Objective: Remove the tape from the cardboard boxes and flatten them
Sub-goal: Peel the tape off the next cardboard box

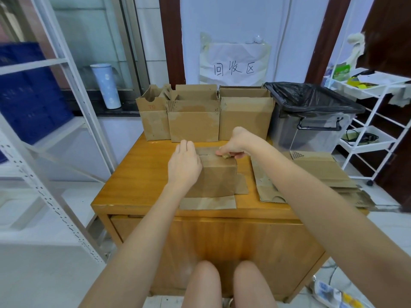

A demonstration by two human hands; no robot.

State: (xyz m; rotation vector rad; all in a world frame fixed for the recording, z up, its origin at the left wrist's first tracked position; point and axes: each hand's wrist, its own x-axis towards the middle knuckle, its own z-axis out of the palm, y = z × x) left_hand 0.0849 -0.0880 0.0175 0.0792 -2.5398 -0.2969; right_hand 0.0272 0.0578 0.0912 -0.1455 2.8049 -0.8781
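A small cardboard box (216, 178) stands in the middle of the wooden table (138, 185), its lower flaps spread flat on the tabletop. My left hand (184, 162) lies flat on the box's top left, fingers straight. My right hand (238, 143) is at the top right edge, where its fingertips pinch a crumpled bit of tape (225, 155). Three open boxes stand in a row at the back: a narrow left box (153, 121), a middle box (193, 123) and a right box (243, 118). Flattened cardboard (311, 174) is piled on the table's right side.
A clear bin lined with a black bag (311, 121) stands at the back right. A white trolley (373, 130) is further right, white metal shelving (55, 130) on the left. A paper sign (233, 65) hangs on the wall. My knees (226, 283) are below the table front.
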